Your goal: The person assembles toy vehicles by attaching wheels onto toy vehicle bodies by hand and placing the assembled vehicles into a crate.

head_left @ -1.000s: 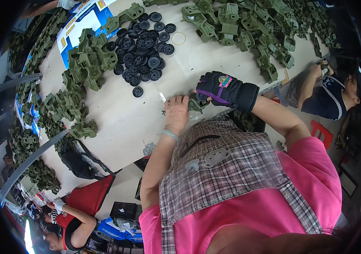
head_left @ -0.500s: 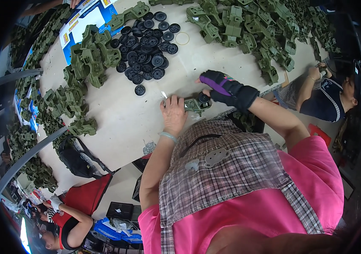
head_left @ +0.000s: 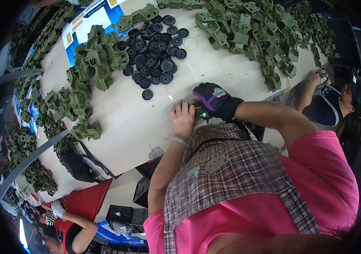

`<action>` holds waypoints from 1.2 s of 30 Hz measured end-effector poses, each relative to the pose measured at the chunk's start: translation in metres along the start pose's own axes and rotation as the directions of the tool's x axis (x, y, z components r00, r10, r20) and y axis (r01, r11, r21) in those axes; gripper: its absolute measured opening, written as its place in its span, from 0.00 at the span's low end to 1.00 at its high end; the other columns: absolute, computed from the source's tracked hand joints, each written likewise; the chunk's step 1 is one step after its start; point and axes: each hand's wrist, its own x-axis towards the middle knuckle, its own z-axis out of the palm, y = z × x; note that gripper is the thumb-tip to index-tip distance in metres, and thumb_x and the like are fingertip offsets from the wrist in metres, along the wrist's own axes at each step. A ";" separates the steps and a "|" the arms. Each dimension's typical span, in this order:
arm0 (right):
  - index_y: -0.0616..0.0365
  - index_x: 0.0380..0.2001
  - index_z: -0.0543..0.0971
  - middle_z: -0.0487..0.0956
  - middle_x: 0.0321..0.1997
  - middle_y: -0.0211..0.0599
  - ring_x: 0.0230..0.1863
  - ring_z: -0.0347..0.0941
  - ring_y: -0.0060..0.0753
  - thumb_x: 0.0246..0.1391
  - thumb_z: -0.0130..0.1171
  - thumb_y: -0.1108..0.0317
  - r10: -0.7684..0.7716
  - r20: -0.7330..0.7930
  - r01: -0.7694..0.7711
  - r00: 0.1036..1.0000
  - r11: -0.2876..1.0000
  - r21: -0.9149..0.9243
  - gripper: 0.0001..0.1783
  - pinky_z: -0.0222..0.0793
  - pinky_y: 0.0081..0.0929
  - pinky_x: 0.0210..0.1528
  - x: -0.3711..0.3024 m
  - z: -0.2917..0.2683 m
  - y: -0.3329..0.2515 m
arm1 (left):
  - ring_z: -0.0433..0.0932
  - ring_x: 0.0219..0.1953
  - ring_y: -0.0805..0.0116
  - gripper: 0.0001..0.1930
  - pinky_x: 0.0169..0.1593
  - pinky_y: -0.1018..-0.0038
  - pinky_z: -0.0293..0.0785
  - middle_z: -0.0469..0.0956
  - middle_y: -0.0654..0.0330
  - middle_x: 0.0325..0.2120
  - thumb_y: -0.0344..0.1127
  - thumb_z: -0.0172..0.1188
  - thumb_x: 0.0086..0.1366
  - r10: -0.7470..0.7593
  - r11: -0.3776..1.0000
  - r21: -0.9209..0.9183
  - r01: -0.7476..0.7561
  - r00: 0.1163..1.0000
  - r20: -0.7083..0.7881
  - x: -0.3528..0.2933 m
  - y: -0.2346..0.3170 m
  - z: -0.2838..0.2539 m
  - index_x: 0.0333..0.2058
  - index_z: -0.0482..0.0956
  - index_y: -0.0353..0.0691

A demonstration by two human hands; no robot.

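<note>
Head view: green plastic part (head_left: 203, 114) lies on the pale bench (head_left: 125, 131) at its near edge, between the two hands, mostly covered. Bare left hand (head_left: 183, 118) at its left end, fingers bent, close together; cannot tell whether they pinch it. Right hand (head_left: 215, 101), in a black-and-purple glove, over its right end, fingers curled; grip hidden. Black wheels (head_left: 155, 55) heaped beyond, one loose wheel (head_left: 147, 94) nearest. Olive-green parts (head_left: 240, 29) piled far right.
</note>
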 end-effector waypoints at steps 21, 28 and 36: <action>0.62 0.49 0.78 0.81 0.51 0.57 0.54 0.78 0.61 0.50 0.69 0.62 0.251 -0.220 -0.213 0.943 0.960 0.183 0.25 0.75 0.48 0.59 -0.018 0.013 0.006 | 0.73 0.64 0.53 0.16 0.64 0.50 0.67 0.76 0.56 0.58 0.34 0.64 0.62 -0.018 0.998 -0.050 0.026 0.989 0.148 0.006 -0.006 -0.005 0.49 0.81 0.47; 0.58 0.50 0.77 0.81 0.41 0.53 0.40 0.81 0.48 0.65 0.59 0.61 0.720 -0.054 -0.429 0.692 0.470 0.771 0.15 0.78 0.39 0.42 -0.036 0.029 0.024 | 0.55 0.77 0.39 0.44 0.74 0.30 0.51 0.54 0.50 0.77 0.26 0.65 0.58 -0.056 0.994 0.102 0.043 0.990 0.127 0.035 -0.003 -0.037 0.74 0.66 0.58; 0.60 0.58 0.75 0.79 0.56 0.55 0.57 0.76 0.60 0.58 0.66 0.63 0.184 -0.486 -0.200 0.854 0.980 0.019 0.27 0.74 0.53 0.58 0.086 -0.033 0.079 | 0.57 0.74 0.34 0.48 0.77 0.50 0.56 0.54 0.36 0.72 0.28 0.69 0.60 -0.575 0.575 -0.716 0.397 0.818 -0.007 0.021 0.035 -0.023 0.75 0.52 0.33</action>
